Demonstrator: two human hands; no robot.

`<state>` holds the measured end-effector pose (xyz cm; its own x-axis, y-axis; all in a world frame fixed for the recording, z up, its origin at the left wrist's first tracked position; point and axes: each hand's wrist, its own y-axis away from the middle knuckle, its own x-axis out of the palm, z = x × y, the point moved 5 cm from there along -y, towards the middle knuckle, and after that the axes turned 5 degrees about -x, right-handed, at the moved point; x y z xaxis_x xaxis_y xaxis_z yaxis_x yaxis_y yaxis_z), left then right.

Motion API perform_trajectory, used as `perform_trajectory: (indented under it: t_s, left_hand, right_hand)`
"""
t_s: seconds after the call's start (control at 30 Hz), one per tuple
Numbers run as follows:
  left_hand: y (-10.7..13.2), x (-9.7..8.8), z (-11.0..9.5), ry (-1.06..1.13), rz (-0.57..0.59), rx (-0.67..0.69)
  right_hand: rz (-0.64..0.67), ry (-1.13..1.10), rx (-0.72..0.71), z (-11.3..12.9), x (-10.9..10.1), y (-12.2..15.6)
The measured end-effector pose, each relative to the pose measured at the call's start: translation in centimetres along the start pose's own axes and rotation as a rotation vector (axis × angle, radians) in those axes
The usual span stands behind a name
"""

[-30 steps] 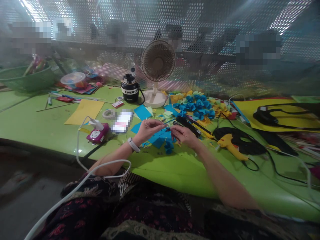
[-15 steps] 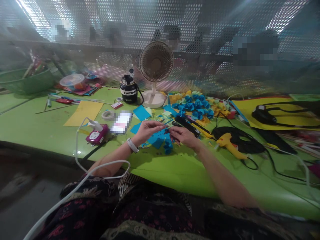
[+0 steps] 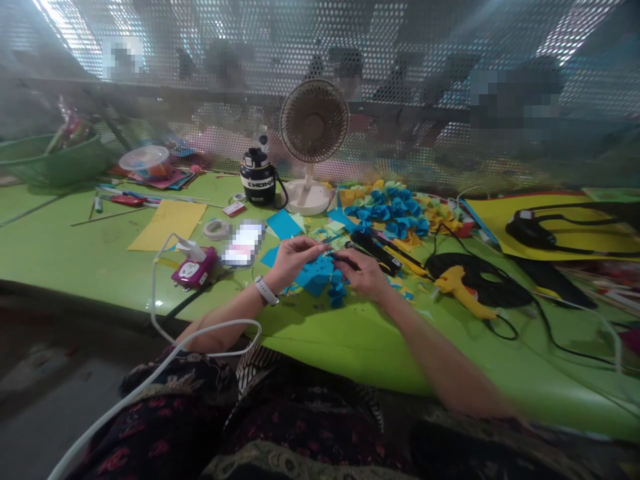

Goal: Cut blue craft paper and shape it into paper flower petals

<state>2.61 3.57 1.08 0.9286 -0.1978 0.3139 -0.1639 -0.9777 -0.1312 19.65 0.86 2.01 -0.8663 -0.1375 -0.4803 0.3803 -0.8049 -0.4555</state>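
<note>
My left hand point(image 3: 293, 259), with a white watch on the wrist, pinches a thin stick-like piece over the green table point(image 3: 75, 253). My right hand point(image 3: 361, 272) is closed round the other end of a thin dark stick, close to the left hand. Under both hands lie blue paper pieces point(image 3: 316, 275) and small blue folded flowers point(image 3: 336, 288). What the stick carries is too small to make out.
A pile of blue and yellow paper flowers point(image 3: 395, 210) lies behind, beside a small fan point(image 3: 313, 143) and a black jug point(image 3: 259, 177). A yellow glue gun point(image 3: 463, 290) with black cables lies right. A pink socket point(image 3: 193, 270), phone point(image 3: 243, 243), tape roll point(image 3: 217, 229) and yellow sheet point(image 3: 167, 223) lie left.
Both hands have dropped slightly towards the blue paper and drawn a little closer together. Their grip on the thin stick is the same.
</note>
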Motion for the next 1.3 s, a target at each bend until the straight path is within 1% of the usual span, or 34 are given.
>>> perform_trajectory:
  t_s: [0.1,0.17,0.27,0.37,0.47,0.57,0.63,0.77,0.87,0.93,1.07,1.2,1.3]
  left_hand:
    - [0.0,0.1,0.3,0.001,0.041,-0.035]
    - [0.0,0.1,0.4,0.001,0.027,-0.034]
    - [0.0,-0.1,0.3,-0.002,-0.017,-0.012]
    - [0.0,-0.1,0.1,-0.002,-0.033,0.006]
    - [0.1,0.1,0.1,0.012,-0.014,-0.019]
    - [0.2,0.3,0.1,0.015,0.039,-0.052]
    - [0.2,0.3,0.1,0.008,0.06,-0.053]
    - [0.0,0.3,0.2,0.009,0.079,-0.059]
    - [0.0,0.3,0.3,-0.001,0.076,-0.055]
    - [0.0,0.2,0.2,-0.019,0.06,-0.038]
    - [0.1,0.0,-0.1,-0.052,-0.001,0.015]
    - [0.1,0.1,0.0,-0.035,0.024,-0.003]
    - [0.0,0.2,0.0,-0.01,0.035,0.015]
  right_hand:
    - [0.072,-0.09,0.065,-0.5,0.0,-0.1]
    - [0.089,-0.103,0.081,-0.6,0.1,0.0]
    - [0.025,0.022,0.016,-0.1,0.3,0.1]
    - [-0.031,0.155,-0.073,0.6,0.5,0.2]
    - [-0.043,0.162,-0.103,0.8,0.3,0.1]
    - [-0.034,0.108,-0.071,0.6,-0.2,0.0]
    - [0.005,0.048,-0.023,0.3,-0.3,-0.2]
    - [0.095,-0.125,0.102,-0.3,-0.2,-0.2]
    - [0.127,-0.198,0.152,-0.3,0.0,-0.2]
    - [0.11,-0.199,0.159,-0.2,0.1,-0.1]
    - [-0.02,-0.103,0.11,0.1,-0.1,0.1]
    - [-0.01,-0.098,0.113,-0.1,0.1,0.1]
    - [0.002,-0.114,0.115,-0.1,-0.1,0.0]
